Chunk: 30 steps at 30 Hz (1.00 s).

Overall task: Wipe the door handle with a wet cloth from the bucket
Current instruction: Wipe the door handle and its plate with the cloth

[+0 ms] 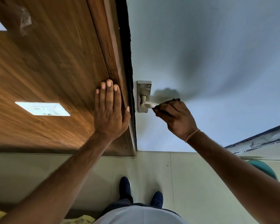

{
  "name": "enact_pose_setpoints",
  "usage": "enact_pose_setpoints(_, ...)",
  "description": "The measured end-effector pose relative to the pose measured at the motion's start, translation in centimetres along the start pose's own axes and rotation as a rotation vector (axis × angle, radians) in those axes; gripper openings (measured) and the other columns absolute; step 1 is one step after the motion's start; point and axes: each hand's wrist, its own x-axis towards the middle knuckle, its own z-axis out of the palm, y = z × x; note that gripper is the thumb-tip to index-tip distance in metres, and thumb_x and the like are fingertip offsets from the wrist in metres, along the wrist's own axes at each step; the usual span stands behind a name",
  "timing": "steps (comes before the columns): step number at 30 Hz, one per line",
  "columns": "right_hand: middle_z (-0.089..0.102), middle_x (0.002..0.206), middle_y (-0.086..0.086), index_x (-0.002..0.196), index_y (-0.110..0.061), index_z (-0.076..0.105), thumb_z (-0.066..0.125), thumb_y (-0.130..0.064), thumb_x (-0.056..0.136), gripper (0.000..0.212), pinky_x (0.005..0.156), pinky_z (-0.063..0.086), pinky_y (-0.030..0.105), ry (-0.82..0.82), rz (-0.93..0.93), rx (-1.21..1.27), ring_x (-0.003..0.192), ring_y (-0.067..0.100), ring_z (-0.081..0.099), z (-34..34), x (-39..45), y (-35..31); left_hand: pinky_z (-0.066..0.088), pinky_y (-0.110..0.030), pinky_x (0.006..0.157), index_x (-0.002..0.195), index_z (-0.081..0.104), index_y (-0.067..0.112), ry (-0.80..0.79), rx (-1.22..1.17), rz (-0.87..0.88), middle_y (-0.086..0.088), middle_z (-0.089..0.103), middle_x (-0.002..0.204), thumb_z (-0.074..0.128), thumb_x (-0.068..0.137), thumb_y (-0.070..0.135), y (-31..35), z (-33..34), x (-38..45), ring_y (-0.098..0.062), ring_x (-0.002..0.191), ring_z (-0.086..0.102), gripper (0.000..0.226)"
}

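A metal lever door handle (148, 103) on a steel backplate (143, 90) is fixed to the pale grey door (208, 54). My right hand (174, 118) is closed around a dark cloth (176, 99), of which only an edge shows above my fingers, and it presses against the outer end of the lever. My left hand (111, 110) lies flat with fingers spread on the brown wooden panel (55, 70) next to the door frame. The teal bucket (263, 168) shows partly at the right, on the floor behind my right forearm.
A white switch plate (43, 108) sits on the wooden panel at the left. Pale floor tiles (152, 168) lie below, with my two dark shoes (125, 186). Something yellow (78, 220) lies at the bottom left edge. A dark gap runs between frame and door.
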Motion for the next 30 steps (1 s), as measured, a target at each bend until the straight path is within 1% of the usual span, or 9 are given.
enact_pose_setpoints(5, 0.079, 0.111, 0.006, 0.115, -0.01, 0.082, 0.066, -0.009, 0.105, 0.019, 0.084, 0.054, 0.042, -0.004, 0.017, 0.018, 0.095, 0.035, 0.074, 1.4, 1.5, -1.9, 0.019, -0.056, 0.134, 0.165, 0.015, -0.004, -0.005, -0.005, -0.033, -0.031, 0.031, 0.166, 0.067, 0.097, 0.032, 0.6, 0.0, -0.2, -0.035, 0.166, 0.006, 0.092)
enact_pose_setpoints(10, 0.079, 0.11, 0.008, 0.116, -0.012, 0.082, 0.066, -0.007, 0.104, 0.021, 0.085, 0.052, 0.04, 0.019, 0.066, -0.034, 0.096, 0.038, 0.074, -0.6, -0.6, -0.1, 0.021, -0.057, 0.133, 0.165, 0.016, -0.005, 0.005, -0.01, -0.019, -0.033, 0.033, 0.165, 0.067, 0.097, 0.031, 0.4, -0.1, 0.2, -0.036, 0.166, 0.007, 0.092)
enact_pose_setpoints(13, 0.078, 0.11, 0.008, 0.114, -0.012, 0.082, 0.063, -0.008, 0.106, 0.022, 0.085, 0.052, 0.041, 0.024, 0.082, -0.032, 0.097, 0.037, 0.074, 0.1, 0.2, -1.1, 0.02, -0.057, 0.133, 0.164, 0.016, -0.005, 0.01, -0.009, -0.038, -0.033, 0.033, 0.165, 0.068, 0.096, 0.031, 0.8, 0.0, 0.2, -0.037, 0.165, 0.008, 0.093)
enact_pose_setpoints(17, 0.078, 0.113, 0.007, 0.113, -0.013, 0.082, 0.066, -0.007, 0.103, 0.019, 0.091, 0.053, 0.043, 0.032, 0.075, -0.009, 0.101, 0.035, 0.073, 1.6, 1.7, -2.9, 0.018, -0.057, 0.133, 0.164, 0.014, -0.006, -0.004, -0.02, -0.042, -0.034, 0.032, 0.165, 0.064, 0.099, 0.032, 1.0, 0.1, -0.1, -0.046, 0.16, 0.019, 0.091)
enact_pose_setpoints(20, 0.078, 0.113, 0.004, 0.11, -0.016, 0.082, 0.07, -0.008, 0.102, 0.017, 0.087, 0.051, 0.042, 0.057, 0.147, -0.072, 0.102, 0.033, 0.073, 0.8, -0.3, -1.6, 0.019, -0.057, 0.133, 0.164, 0.015, -0.007, -0.001, -0.024, -0.026, -0.034, 0.031, 0.165, 0.059, 0.101, 0.033, 0.7, 0.1, 0.2, -0.047, 0.159, 0.021, 0.087)
enact_pose_setpoints(23, 0.076, 0.113, 0.001, 0.104, -0.02, 0.082, 0.072, -0.007, 0.099, 0.017, 0.088, 0.051, 0.04, 0.07, 0.321, -0.063, 0.106, 0.031, 0.069, 0.0, -2.9, -0.7, 0.019, -0.058, 0.133, 0.164, 0.016, -0.007, -0.01, -0.036, -0.029, -0.033, 0.028, 0.167, 0.059, 0.101, 0.033, 0.9, 0.0, 0.2, -0.043, 0.163, 0.015, 0.086)
enact_pose_setpoints(25, 0.073, 0.116, 0.001, 0.106, -0.021, 0.079, 0.07, -0.008, 0.098, 0.018, 0.089, 0.052, 0.033, 0.062, 0.483, 0.059, 0.109, 0.028, 0.063, 0.1, -3.4, -1.4, 0.019, -0.058, 0.133, 0.164, 0.015, -0.007, -0.013, -0.039, -0.029, -0.03, 0.025, 0.168, 0.058, 0.102, 0.033, 1.0, 0.0, 0.2, -0.044, 0.162, 0.017, 0.085)
enact_pose_setpoints(27, 0.064, 0.119, 0.005, 0.11, -0.015, 0.071, 0.068, -0.004, 0.092, 0.021, 0.087, 0.054, 0.03, 0.083, 0.721, 0.25, 0.109, 0.025, 0.061, 0.5, -2.9, -2.9, 0.018, -0.057, 0.133, 0.163, 0.015, -0.007, -0.016, -0.038, -0.026, -0.03, 0.024, 0.168, 0.057, 0.102, 0.034, 0.9, 0.0, 0.2, -0.047, 0.159, 0.021, 0.085)
enact_pose_setpoints(30, 0.058, 0.118, 0.001, 0.11, -0.016, 0.059, 0.065, 0.003, 0.091, 0.027, 0.089, 0.061, 0.03, 0.283, 1.216, 0.631, 0.108, 0.017, 0.065, 1.1, -1.1, -5.6, 0.018, -0.057, 0.133, 0.164, 0.014, -0.007, -0.019, -0.04, -0.027, -0.034, 0.029, 0.166, 0.058, 0.102, 0.034, 0.8, 0.0, 0.2, -0.048, 0.158, 0.022, 0.086)
